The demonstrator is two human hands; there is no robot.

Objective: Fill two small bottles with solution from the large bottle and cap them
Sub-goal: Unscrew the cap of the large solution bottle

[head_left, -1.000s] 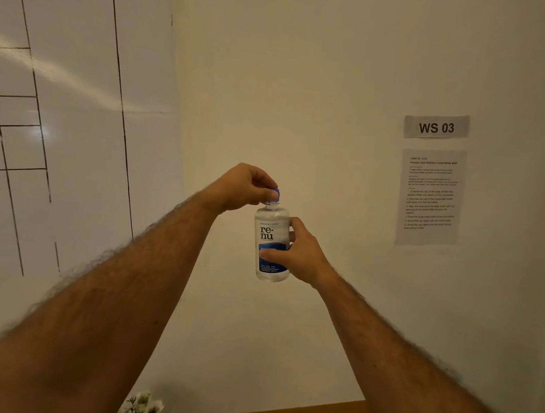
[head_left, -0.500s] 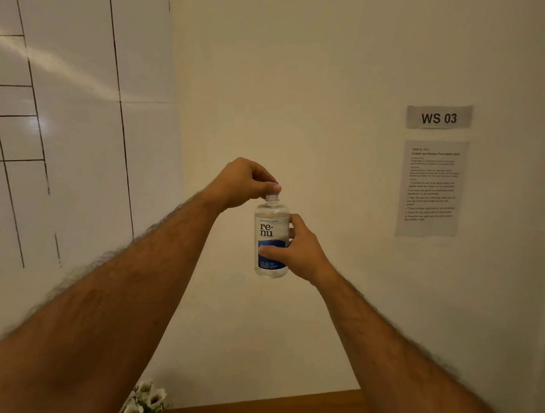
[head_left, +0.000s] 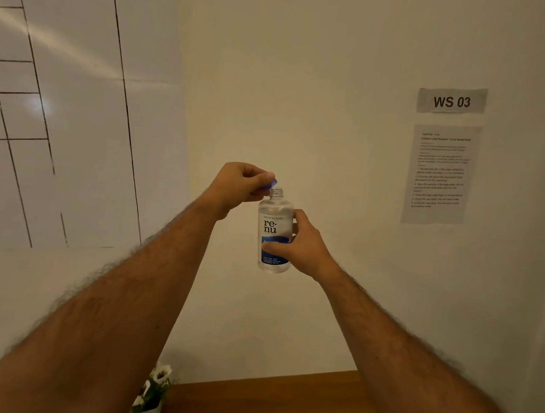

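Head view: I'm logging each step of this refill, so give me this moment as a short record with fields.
bottle: clear plastic bottle with blue-and-white "renu" label, upright, held in the air
bottle neck: uncapped, threads showing
cap: small blue cap, just off the neck, up and to its left
left hand: left hand pinches the cap
right hand: right hand grips the bottle's body
small bottles: not in view
surroundings: brown wooden tabletop, white flowers in a pot, "WS 03" wall sign

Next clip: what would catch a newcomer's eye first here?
The clear renu bottle held up mid-frame, gripped by the right hand, its neck open. Just above, the left hand pinches the blue cap beside the neck. On the right wall, a WS 03 sign tops a printed sheet.
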